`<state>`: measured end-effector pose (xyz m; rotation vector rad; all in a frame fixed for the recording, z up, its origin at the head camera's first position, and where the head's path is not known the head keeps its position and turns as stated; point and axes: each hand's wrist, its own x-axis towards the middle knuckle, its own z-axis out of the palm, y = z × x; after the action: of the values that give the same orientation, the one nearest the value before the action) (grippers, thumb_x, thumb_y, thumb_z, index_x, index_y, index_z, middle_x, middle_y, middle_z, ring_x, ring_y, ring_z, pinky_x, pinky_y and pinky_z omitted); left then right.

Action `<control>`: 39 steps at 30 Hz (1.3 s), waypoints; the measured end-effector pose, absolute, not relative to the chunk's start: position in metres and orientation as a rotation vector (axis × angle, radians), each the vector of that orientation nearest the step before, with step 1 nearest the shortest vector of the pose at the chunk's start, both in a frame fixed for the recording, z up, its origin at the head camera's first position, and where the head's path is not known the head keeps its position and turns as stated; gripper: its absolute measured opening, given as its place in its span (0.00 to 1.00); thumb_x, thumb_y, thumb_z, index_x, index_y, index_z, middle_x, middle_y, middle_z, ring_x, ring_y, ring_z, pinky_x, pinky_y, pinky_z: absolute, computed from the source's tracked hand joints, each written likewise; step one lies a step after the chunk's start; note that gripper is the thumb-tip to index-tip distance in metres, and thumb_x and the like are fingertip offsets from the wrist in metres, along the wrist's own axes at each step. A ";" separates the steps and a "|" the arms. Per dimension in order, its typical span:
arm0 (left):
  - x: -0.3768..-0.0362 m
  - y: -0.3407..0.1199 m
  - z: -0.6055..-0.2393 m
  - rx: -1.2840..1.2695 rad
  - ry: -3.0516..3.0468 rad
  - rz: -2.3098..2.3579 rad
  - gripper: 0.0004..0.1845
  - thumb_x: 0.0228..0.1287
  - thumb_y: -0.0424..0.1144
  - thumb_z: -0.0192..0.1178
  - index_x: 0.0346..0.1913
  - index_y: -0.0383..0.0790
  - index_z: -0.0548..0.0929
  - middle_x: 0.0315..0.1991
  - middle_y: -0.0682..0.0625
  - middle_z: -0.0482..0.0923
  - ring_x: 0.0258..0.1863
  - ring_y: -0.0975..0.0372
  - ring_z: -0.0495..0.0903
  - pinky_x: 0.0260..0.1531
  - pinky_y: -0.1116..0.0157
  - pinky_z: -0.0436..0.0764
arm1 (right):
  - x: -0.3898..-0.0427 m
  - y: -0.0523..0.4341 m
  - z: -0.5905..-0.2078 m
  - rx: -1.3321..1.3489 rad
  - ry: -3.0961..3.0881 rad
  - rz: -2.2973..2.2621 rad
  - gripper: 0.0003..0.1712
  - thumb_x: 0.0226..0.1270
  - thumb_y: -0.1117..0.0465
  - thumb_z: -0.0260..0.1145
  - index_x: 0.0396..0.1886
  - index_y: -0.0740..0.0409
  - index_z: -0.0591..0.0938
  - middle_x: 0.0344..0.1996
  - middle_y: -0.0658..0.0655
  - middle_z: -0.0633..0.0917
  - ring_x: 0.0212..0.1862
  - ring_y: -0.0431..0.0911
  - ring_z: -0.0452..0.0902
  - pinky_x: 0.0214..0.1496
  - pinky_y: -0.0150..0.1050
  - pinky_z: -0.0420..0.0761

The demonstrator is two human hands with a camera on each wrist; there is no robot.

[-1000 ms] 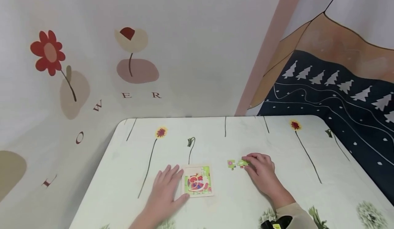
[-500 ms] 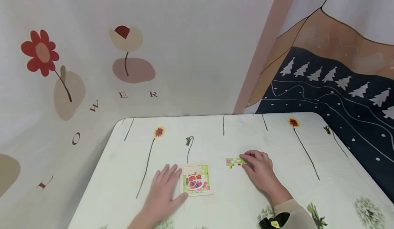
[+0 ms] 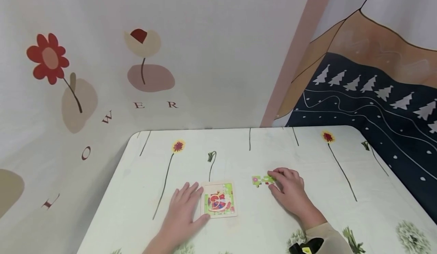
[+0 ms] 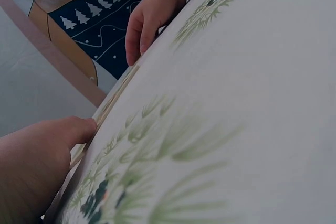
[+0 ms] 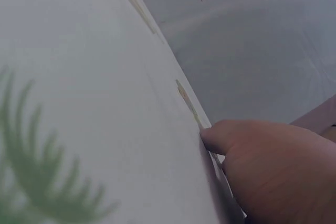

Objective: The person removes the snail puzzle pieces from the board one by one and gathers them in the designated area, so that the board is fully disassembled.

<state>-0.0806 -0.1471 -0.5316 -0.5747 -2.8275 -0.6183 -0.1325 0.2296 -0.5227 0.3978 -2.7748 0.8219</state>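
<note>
My right hand (image 3: pixel 288 187) rests on the table (image 3: pixel 143 193), fingertips curled down onto the near end of a green puzzle piece (image 3: pixel 261 180). Left hand (image 3: pixel 184 208) lies flat, fingers spread, thumb against the left edge of the puzzle board (image 3: pixel 219 200). Piece sits right of board, apart from it.

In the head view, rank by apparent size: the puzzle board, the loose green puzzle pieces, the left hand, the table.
1. table
2. left hand, slightly nearer the camera than the board, so this placing is unsure
3. puzzle board
4. loose green puzzle pieces, partly hidden under the right hand
</note>
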 end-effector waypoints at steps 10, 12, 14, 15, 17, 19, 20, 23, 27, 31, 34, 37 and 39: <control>-0.080 -0.147 -0.530 -0.572 -2.840 -0.619 0.43 0.55 0.66 0.60 0.70 0.46 0.68 0.73 0.50 0.59 0.73 0.50 0.50 0.69 0.42 0.46 | -0.133 0.215 -0.521 0.469 -2.637 0.824 0.22 0.54 0.58 0.74 0.51 0.48 0.84 0.52 0.52 0.77 0.59 0.54 0.61 0.55 0.58 0.54; -0.080 -0.148 -0.530 -0.571 -2.843 -0.618 0.43 0.55 0.66 0.60 0.70 0.46 0.68 0.73 0.50 0.59 0.74 0.51 0.50 0.69 0.42 0.46 | -0.133 0.209 -0.521 0.492 -2.603 0.825 0.22 0.52 0.58 0.74 0.50 0.47 0.85 0.52 0.52 0.77 0.59 0.54 0.61 0.55 0.58 0.54; -0.080 -0.148 -0.531 -0.570 -2.853 -0.611 0.43 0.55 0.67 0.60 0.70 0.47 0.68 0.73 0.51 0.59 0.74 0.51 0.50 0.69 0.42 0.46 | -0.132 0.203 -0.521 0.511 -2.586 0.826 0.21 0.52 0.57 0.74 0.48 0.47 0.85 0.52 0.52 0.77 0.59 0.54 0.61 0.54 0.58 0.54; -0.080 -0.148 -0.531 -0.569 -2.858 -0.609 0.43 0.56 0.67 0.60 0.70 0.47 0.68 0.73 0.51 0.58 0.74 0.51 0.49 0.69 0.42 0.46 | -0.132 0.199 -0.521 0.518 -2.581 0.826 0.20 0.51 0.57 0.74 0.48 0.46 0.85 0.53 0.53 0.77 0.60 0.54 0.60 0.54 0.58 0.54; -0.079 -0.148 -0.531 -0.568 -2.866 -0.606 0.43 0.56 0.67 0.59 0.70 0.47 0.68 0.73 0.51 0.58 0.74 0.52 0.49 0.69 0.43 0.45 | -0.131 0.192 -0.520 0.530 -2.579 0.827 0.19 0.51 0.56 0.74 0.46 0.45 0.86 0.54 0.54 0.76 0.60 0.55 0.60 0.53 0.57 0.54; -0.079 -0.148 -0.530 -0.569 -2.867 -0.612 0.43 0.56 0.67 0.59 0.70 0.47 0.68 0.73 0.51 0.58 0.74 0.51 0.49 0.69 0.43 0.45 | -0.131 0.183 -0.520 0.538 -2.588 0.818 0.19 0.51 0.54 0.74 0.45 0.45 0.85 0.54 0.54 0.76 0.61 0.54 0.59 0.54 0.57 0.54; -0.079 -0.148 -0.530 -0.568 -2.866 -0.616 0.43 0.56 0.67 0.59 0.70 0.47 0.68 0.73 0.51 0.58 0.74 0.51 0.49 0.69 0.43 0.45 | -0.131 0.178 -0.520 0.542 -2.598 0.810 0.19 0.51 0.53 0.74 0.45 0.45 0.85 0.54 0.54 0.76 0.61 0.54 0.59 0.55 0.56 0.54; -0.079 -0.147 -0.529 -0.570 -2.859 -0.625 0.43 0.56 0.66 0.59 0.70 0.46 0.68 0.73 0.50 0.58 0.74 0.51 0.49 0.69 0.43 0.45 | -0.131 0.161 -0.519 0.571 -2.629 0.779 0.20 0.52 0.48 0.74 0.46 0.44 0.85 0.55 0.51 0.75 0.61 0.51 0.59 0.57 0.56 0.54; -0.079 -0.147 -0.531 -0.571 -2.861 -0.599 0.43 0.57 0.67 0.58 0.71 0.47 0.67 0.73 0.50 0.58 0.74 0.51 0.49 0.69 0.43 0.45 | -0.128 0.138 -0.519 0.621 -2.668 0.772 0.20 0.57 0.41 0.70 0.48 0.41 0.84 0.55 0.48 0.75 0.62 0.48 0.59 0.60 0.55 0.53; -0.080 -0.148 -0.532 -0.580 -2.853 -0.571 0.43 0.57 0.68 0.57 0.71 0.47 0.67 0.73 0.50 0.58 0.74 0.51 0.49 0.69 0.43 0.46 | -0.125 0.117 -0.519 0.638 -2.716 0.758 0.18 0.60 0.40 0.67 0.47 0.39 0.84 0.54 0.46 0.76 0.61 0.46 0.59 0.61 0.54 0.52; -0.080 -0.148 -0.531 -0.586 -2.847 -0.568 0.43 0.57 0.68 0.57 0.71 0.47 0.67 0.73 0.50 0.58 0.74 0.50 0.50 0.69 0.42 0.47 | -0.123 0.105 -0.518 0.610 -2.756 0.731 0.16 0.60 0.41 0.66 0.45 0.39 0.84 0.52 0.44 0.75 0.60 0.45 0.60 0.60 0.52 0.53; -0.079 -0.148 -0.530 -0.589 -2.841 -0.577 0.43 0.57 0.68 0.57 0.70 0.47 0.68 0.73 0.50 0.59 0.74 0.50 0.50 0.68 0.42 0.48 | -0.122 0.098 -0.516 0.559 -2.784 0.705 0.14 0.60 0.42 0.67 0.44 0.38 0.84 0.48 0.43 0.75 0.58 0.46 0.60 0.58 0.50 0.54; -0.079 -0.148 -0.530 -0.591 -2.833 -0.585 0.42 0.57 0.67 0.58 0.70 0.46 0.68 0.73 0.50 0.59 0.73 0.50 0.51 0.68 0.41 0.48 | -0.121 0.096 -0.515 0.524 -2.788 0.710 0.14 0.58 0.43 0.69 0.43 0.38 0.84 0.45 0.43 0.75 0.56 0.46 0.61 0.57 0.49 0.55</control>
<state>-0.0788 -0.1485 -0.5296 -0.5913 -2.8332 -0.5850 -0.1210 0.0963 -0.5145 0.5238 -2.7881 0.7103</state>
